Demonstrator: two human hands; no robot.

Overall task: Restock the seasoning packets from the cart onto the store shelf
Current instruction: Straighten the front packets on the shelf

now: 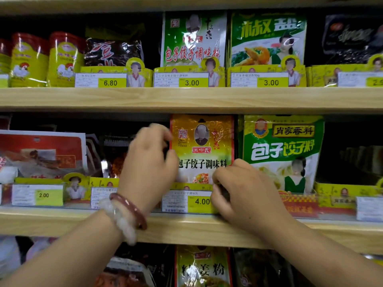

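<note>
From my feed I've got both hands up at the middle wooden shelf [186, 226]. Left hand [148, 162] sits on the left edge of the gold/red seasoning packet [204, 148], fingers curled round that edge, thumb on the front, looks like it's gripping it. Wrist has a reddish bangle [132, 206] & a pale beaded one next to it. Right hand [242, 191] is at the packet's lower right corner, fingers bent in vs the yellow display tray [192, 186]; can't tell if it's actually pinching the pkt or just pressing there. Hands are apart, one each side of the pkt.

Packet stands upright in its tray, w/ a 4.00 price tag [187, 200] in front, partly covered by the right hand. Just beside it on the right is a green/white dumpling seasoning bag [284, 150], upright. To the left, a red-topped pack [41, 150] leaning back. Upper shelf row has green packets w/ 3.00 tags, yellow chicken-logo pouches [29, 61] far left
</note>
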